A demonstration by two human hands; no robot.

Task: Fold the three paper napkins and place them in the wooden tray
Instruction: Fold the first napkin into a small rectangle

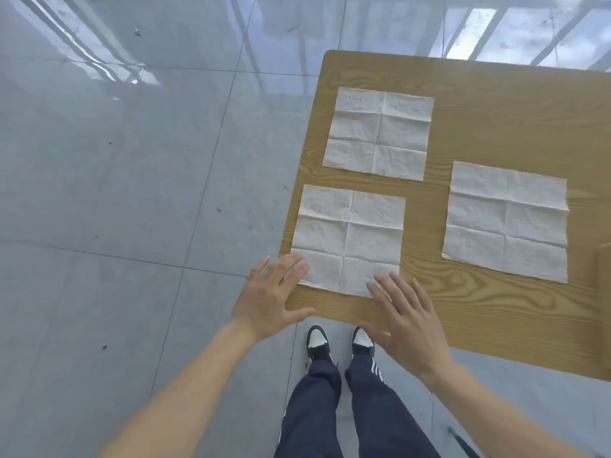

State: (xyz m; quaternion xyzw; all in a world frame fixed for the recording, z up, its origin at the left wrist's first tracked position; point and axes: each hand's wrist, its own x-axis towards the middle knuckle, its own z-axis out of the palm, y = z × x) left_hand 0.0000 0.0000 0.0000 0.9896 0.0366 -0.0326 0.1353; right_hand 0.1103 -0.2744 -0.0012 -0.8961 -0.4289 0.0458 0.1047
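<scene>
Three white paper napkins lie unfolded and flat on a wooden table (496,104). The near napkin (350,236) is at the table's front left corner, the far napkin (378,132) lies behind it, and the right napkin (506,221) sits to the right. My left hand (269,300) is spread open, fingertips over the near napkin's front left corner. My right hand (408,322) is also spread, fingertips at that napkin's front right corner. Neither hand grips anything. A sliver of wood at the right edge (604,269) may be the tray; I cannot tell.
The table's left edge and front edge are close to my hands. A glossy grey tiled floor (132,193) surrounds the table. My legs and black-and-white shoes (317,342) stand just in front of the table.
</scene>
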